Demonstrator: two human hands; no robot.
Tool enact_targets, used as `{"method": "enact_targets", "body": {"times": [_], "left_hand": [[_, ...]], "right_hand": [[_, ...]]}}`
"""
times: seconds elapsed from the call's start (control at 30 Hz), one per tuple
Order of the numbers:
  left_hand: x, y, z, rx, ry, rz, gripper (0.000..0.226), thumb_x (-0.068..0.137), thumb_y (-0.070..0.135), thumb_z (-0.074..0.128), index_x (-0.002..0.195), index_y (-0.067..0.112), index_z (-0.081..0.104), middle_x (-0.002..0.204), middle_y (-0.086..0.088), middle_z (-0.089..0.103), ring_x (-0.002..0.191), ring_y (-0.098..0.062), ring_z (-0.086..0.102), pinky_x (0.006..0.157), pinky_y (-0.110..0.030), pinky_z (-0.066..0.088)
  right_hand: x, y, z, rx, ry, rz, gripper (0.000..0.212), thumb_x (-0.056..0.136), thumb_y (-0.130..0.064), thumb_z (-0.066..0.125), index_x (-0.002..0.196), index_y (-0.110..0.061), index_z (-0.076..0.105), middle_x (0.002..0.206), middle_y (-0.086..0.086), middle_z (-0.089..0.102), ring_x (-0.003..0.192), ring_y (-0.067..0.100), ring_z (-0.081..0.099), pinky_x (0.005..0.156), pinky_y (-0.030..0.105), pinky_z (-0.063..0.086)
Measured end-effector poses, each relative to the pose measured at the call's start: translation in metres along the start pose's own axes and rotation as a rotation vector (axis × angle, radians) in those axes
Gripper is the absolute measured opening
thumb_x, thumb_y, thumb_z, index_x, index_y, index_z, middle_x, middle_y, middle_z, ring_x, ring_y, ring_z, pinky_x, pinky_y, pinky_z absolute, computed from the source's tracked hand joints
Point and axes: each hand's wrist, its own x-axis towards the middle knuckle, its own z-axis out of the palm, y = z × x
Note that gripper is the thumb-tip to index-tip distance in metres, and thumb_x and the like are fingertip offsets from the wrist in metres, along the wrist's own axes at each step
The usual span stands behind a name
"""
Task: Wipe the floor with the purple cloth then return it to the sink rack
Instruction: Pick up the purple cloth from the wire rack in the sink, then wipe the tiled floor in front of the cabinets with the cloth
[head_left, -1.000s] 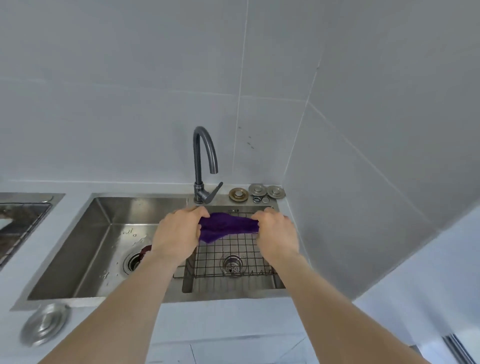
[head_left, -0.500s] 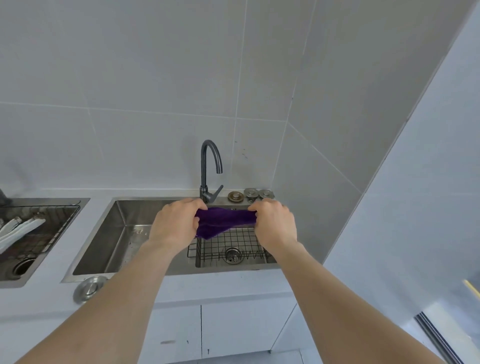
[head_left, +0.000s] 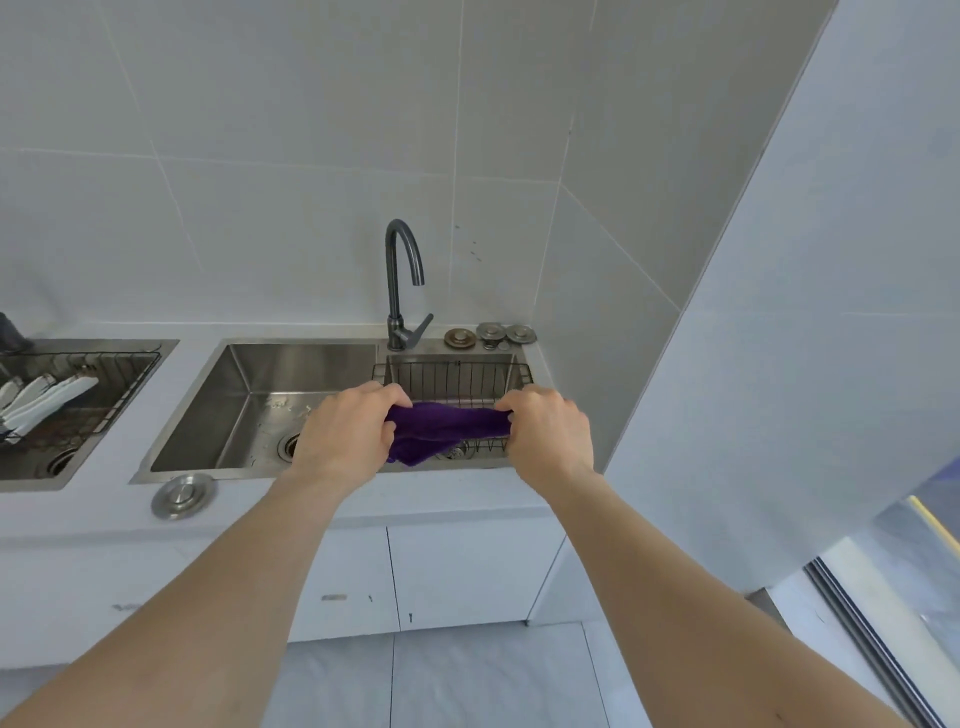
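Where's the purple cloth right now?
In the head view, the purple cloth is stretched between the left hand and right hand, held in front of the wire sink rack at the sink's right end, below the faucet.

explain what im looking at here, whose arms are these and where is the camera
The camera sits on a person's head, looking forward and down, so the two bare arms are their own. There is no robot. The left hand and right hand each grip one end of a purple cloth, held in front of a steel sink. A wire rack sits in the sink's right side, below a dark faucet. Several round metal drain stoppers lie beside the faucet, and one drain cover rests on the counter's front edge. A second sink at far left holds white items.
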Motion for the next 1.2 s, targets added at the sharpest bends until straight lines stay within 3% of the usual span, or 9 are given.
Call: {"method": "enact_targets", "body": {"times": [0.23,0.5,1.2], "left_hand": [[-0.051,0.022,0.052,-0.013,-0.068,-0.046,0.031,0.088,0.010,0.062,0.111,0.030,0.065,0.100,0.003,0.069,0.089,-0.027,0.065,0.071,-0.037,0.049],[-0.112,0.014,0.146,-0.052,-0.202,-0.120,0.032,0.091,0.011,0.059,0.117,0.029,0.064,0.107,0.002,0.068,0.092,-0.030,0.064,0.077,-0.042,0.053],[-0.253,-0.153,0.449,-0.161,-0.459,-0.140,0.032,0.092,0.010,0.060,0.119,0.027,0.064,0.107,0.002,0.067,0.093,-0.028,0.063,0.076,-0.047,0.054]], "right_hand": [[-0.052,0.037,0.037,0.021,-0.078,0.045,0.039,0.078,0.008,0.059,0.098,-0.022,0.072,0.091,0.003,0.065,0.071,0.026,0.049,0.062,0.032,0.037],[-0.120,0.073,0.126,0.055,-0.211,0.084,0.046,0.081,0.008,0.055,0.111,-0.023,0.070,0.102,0.003,0.068,0.083,0.030,0.060,0.066,0.033,0.040],[-0.269,0.076,0.473,-0.002,-0.357,0.267,0.043,0.085,0.007,0.057,0.112,-0.024,0.071,0.096,-0.001,0.070,0.086,0.028,0.058,0.064,0.031,0.032]]}}
